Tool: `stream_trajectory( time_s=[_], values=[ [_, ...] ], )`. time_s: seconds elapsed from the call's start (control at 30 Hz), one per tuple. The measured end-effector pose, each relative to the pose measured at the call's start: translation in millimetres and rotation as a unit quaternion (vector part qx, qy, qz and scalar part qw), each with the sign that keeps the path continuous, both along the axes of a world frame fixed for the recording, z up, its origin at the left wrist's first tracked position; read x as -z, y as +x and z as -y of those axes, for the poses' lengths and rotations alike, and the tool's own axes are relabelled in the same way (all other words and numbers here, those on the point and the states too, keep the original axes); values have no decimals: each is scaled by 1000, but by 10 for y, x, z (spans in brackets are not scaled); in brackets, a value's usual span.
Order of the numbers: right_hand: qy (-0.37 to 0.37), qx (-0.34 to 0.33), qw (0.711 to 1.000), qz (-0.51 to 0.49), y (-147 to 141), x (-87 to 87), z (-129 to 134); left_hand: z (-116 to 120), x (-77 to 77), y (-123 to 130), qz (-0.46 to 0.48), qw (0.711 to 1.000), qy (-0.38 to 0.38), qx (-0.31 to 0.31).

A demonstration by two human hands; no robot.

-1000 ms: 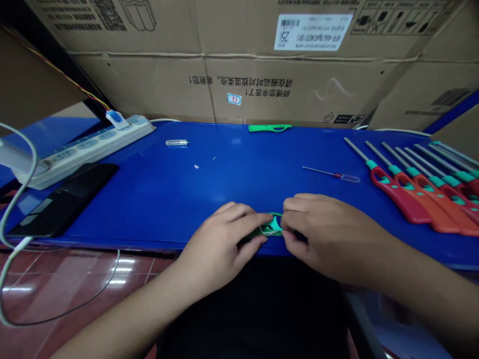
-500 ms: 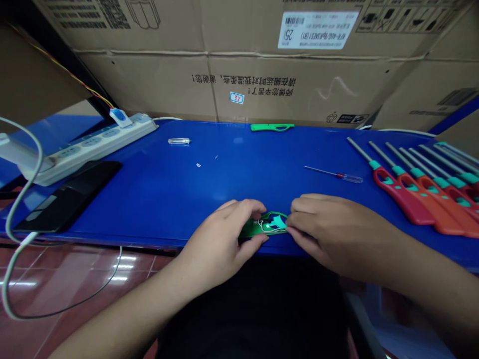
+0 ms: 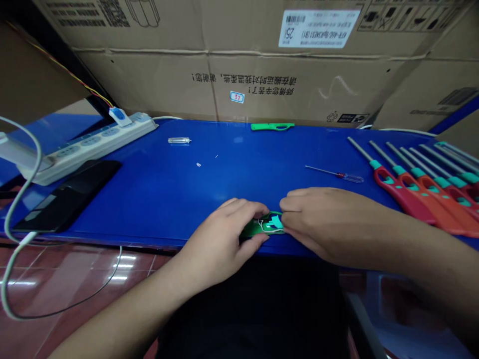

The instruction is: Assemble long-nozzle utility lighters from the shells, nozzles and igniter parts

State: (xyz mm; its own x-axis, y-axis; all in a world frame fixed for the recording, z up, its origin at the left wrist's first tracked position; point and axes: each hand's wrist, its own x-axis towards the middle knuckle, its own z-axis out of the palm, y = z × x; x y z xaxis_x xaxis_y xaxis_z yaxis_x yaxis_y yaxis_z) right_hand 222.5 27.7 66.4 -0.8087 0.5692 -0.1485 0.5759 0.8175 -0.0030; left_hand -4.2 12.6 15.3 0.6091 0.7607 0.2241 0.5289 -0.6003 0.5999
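Observation:
A green half-shell (image 3: 251, 229) lies at the table's front edge, with a teal trigger piece (image 3: 276, 222) and thin white wires (image 3: 266, 229) inside. My left hand (image 3: 228, 238) grips the shell's left end between thumb and fingers. At the right end, my right hand (image 3: 314, 222) has its fingers pressed together beside the teal piece; they hide that end and whatever they pinch. Another green shell (image 3: 271, 127) lies at the back by the carton. A screwdriver (image 3: 348, 177) with a clear handle is beyond my right hand.
Several red and orange lighters (image 3: 404, 199) lie at the right. A power strip (image 3: 93, 147) and a black phone (image 3: 71, 197) with cables are at the left. A clear tube (image 3: 179, 140) lies near the large carton (image 3: 149, 80) behind.
My right hand has moved slightly left and up, covering more of the shell's right end. My left hand has barely moved.

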Motion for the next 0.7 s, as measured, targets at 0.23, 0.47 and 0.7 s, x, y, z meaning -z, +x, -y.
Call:
stream_trajectory(
  time_s=[0.23, 0.47, 0.7],
  values=[
    [-74, 10, 994, -81, 76, 40, -94, -13, -4, -6, 1, 1000, -8, 7],
    [-18, -74, 995, -62, 82, 10, -151, -18, -7, -9, 8, 1000, -5, 8],
    [-60, -21, 996, -70, 66, 44, -130, -32, 30, -7, 27, 1000, -4, 14]
  ],
)
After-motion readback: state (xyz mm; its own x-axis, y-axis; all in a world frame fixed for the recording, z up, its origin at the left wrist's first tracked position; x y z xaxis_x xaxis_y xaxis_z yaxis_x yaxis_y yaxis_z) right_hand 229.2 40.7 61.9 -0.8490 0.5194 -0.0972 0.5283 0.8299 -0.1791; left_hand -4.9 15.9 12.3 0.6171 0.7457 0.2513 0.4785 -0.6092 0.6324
